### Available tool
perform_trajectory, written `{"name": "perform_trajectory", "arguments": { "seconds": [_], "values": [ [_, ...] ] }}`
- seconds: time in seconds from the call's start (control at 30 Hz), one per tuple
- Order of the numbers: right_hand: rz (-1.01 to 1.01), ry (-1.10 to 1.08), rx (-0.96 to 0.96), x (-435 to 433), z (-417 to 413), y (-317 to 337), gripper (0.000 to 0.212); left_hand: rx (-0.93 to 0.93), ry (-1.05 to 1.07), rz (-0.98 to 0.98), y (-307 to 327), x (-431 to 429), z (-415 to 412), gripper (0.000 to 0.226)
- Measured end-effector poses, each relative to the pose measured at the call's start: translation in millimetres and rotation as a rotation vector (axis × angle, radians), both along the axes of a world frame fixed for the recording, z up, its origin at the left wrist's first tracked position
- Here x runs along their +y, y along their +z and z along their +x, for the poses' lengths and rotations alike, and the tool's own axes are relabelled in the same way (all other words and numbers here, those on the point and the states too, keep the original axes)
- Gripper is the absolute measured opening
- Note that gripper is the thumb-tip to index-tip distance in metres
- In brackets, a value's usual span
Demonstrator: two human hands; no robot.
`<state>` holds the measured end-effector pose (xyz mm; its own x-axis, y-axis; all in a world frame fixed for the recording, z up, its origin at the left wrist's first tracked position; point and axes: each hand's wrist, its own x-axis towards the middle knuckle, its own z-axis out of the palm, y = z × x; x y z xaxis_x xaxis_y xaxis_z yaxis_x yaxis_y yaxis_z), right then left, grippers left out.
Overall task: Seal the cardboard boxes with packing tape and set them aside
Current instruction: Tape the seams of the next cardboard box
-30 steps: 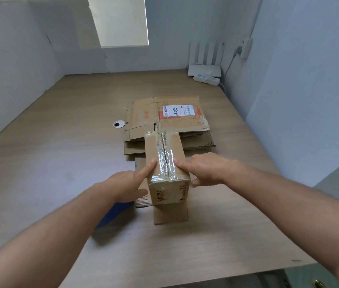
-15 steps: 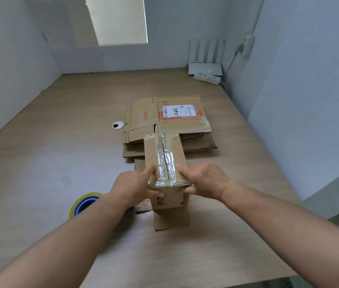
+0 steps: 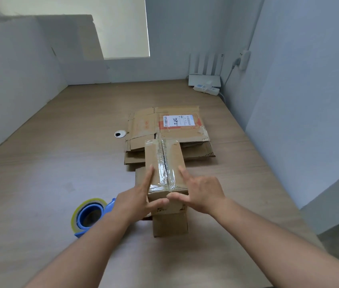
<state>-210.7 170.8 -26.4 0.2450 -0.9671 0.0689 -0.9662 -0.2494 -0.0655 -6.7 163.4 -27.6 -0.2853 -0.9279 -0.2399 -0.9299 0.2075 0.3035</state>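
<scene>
A small brown cardboard box (image 3: 165, 161) stands in the middle of the table, with clear tape along its top seam. My left hand (image 3: 138, 197) lies against its left side, fingers straight, index finger on the top edge and thumb across the near face. My right hand (image 3: 200, 193) mirrors it on the right side, fingers straight, thumb across the near face. A blue tape dispenser (image 3: 89, 216) with a yellowish roll lies on the table just left of my left wrist.
Flattened cardboard boxes (image 3: 164, 129), one with a white shipping label, are stacked behind the small box. More flat cardboard (image 3: 169, 225) lies under it. A round cable hole (image 3: 120, 134) sits to the left. A router and power strip (image 3: 204, 84) stand at the far right corner, with walls on three sides.
Both hands have straightened from curled grips at the box's near end to flat fingers along its sides. The view has shifted, and the tape dispenser shows more fully.
</scene>
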Motion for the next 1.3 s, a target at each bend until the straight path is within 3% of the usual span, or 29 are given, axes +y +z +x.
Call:
{"name": "perform_trajectory", "arguments": {
  "seconds": [0.13,0.17,0.23,0.3,0.33,0.43,0.47,0.53,0.63,0.67,0.77,0.83,0.93,1.07,1.2,1.3],
  "values": [
    [0.168,-0.365,-0.596,-8,2,10,0.087,0.191,-0.032,0.144,10,9,5,0.125],
    [0.249,-0.393,-0.734,-14,4,4,0.084,0.282,-0.012,0.159,12,11,2,0.124],
    [0.379,-0.412,-0.962,-19,10,1,0.082,0.552,0.072,0.195,15,13,-5,0.098],
    [0.407,-0.434,-1.001,-18,11,-1,0.095,0.729,0.193,0.207,18,12,-10,0.074],
    [0.41,-0.464,-0.981,-18,9,-4,0.106,0.772,0.273,0.216,19,11,-12,0.073],
    [0.461,-0.527,-0.897,-14,2,0,0.127,0.762,0.41,0.328,24,6,-15,0.1],
    [0.467,-0.517,-0.863,-12,1,7,0.121,0.729,0.406,0.362,26,5,-16,0.102],
    [0.445,-0.487,-0.829,-15,-2,21,0.103,0.713,0.38,0.379,37,3,-23,0.082],
    [0.376,-0.474,-0.963,-18,-5,52,0.111,0.885,0.371,0.348,57,-3,-29,0.062],
    [0.338,-0.455,-1.039,-20,-8,62,0.113,0.977,0.375,0.317,65,-4,-29,0.061],
    [0.188,-0.421,-1.302,-18,-18,89,0.083,1.251,0.404,0.224,88,-9,-24,0.075],
    [0.136,-0.419,-1.42,-14,-25,97,0.075,1.343,0.392,0.165,97,-8,-20,0.08],
    [0.182,-0.474,-1.394,-8,-27,88,0.084,1.331,0.441,0.178,91,-3,-15,0.081],
    [0.269,-0.522,-1.212,11,-19,62,0.074,1.168,0.52,0.333,65,15,-10,0.085],
    [0.359,-0.494,-0.991,23,-10,43,0.068,0.989,0.586,0.4,56,30,-16,0.067],
    [0.362,-0.474,-0.68,25,-3,42,0.063,0.806,0.544,0.294,52,35,-22,0.046]
  ]
}}
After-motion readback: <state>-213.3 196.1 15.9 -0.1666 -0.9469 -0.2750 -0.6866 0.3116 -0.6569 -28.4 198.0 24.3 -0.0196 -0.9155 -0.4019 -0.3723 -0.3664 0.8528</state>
